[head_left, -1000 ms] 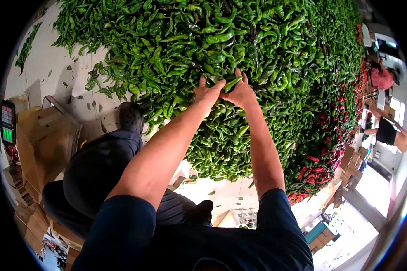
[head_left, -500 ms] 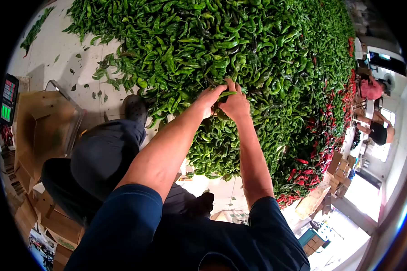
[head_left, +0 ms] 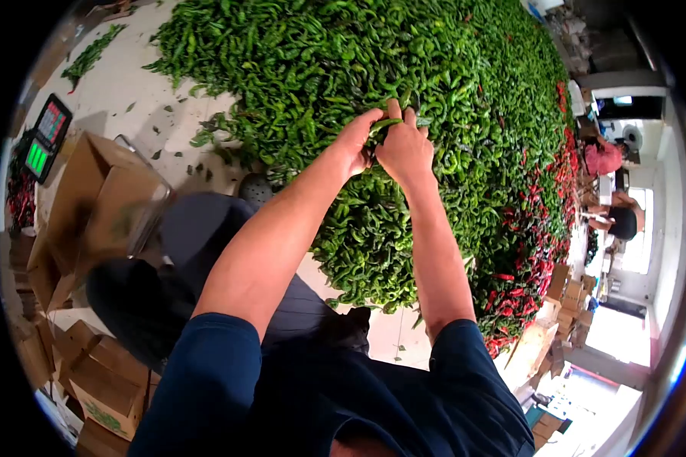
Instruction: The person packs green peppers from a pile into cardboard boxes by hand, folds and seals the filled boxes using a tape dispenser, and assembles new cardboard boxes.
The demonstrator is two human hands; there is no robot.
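Note:
A broad heap of green chili peppers [head_left: 373, 251] spreads over the floor in front of me. Both hands are side by side at its near middle. My left hand [head_left: 353, 143] curls at the heap, with a few peppers partly showing between its thumb and fingers. Beside it, my right hand [head_left: 405, 152] has bent fingers around green peppers, whose tips poke out beyond the knuckles. The undersides of both hands are hidden, so how many peppers they hold cannot be made out.
Left of my legs stand an open cardboard box [head_left: 91, 198] and a scale display [head_left: 44, 141] with lit green digits. More boxes [head_left: 107, 381] lie at lower left. Red peppers [head_left: 511, 293] border the heap's right side. Two people [head_left: 623, 221] are at the far right.
The view has shifted, bringing the box and scale further into sight. My hands remain together at the heap, slightly further apart, with more peppers showing between the fingers.

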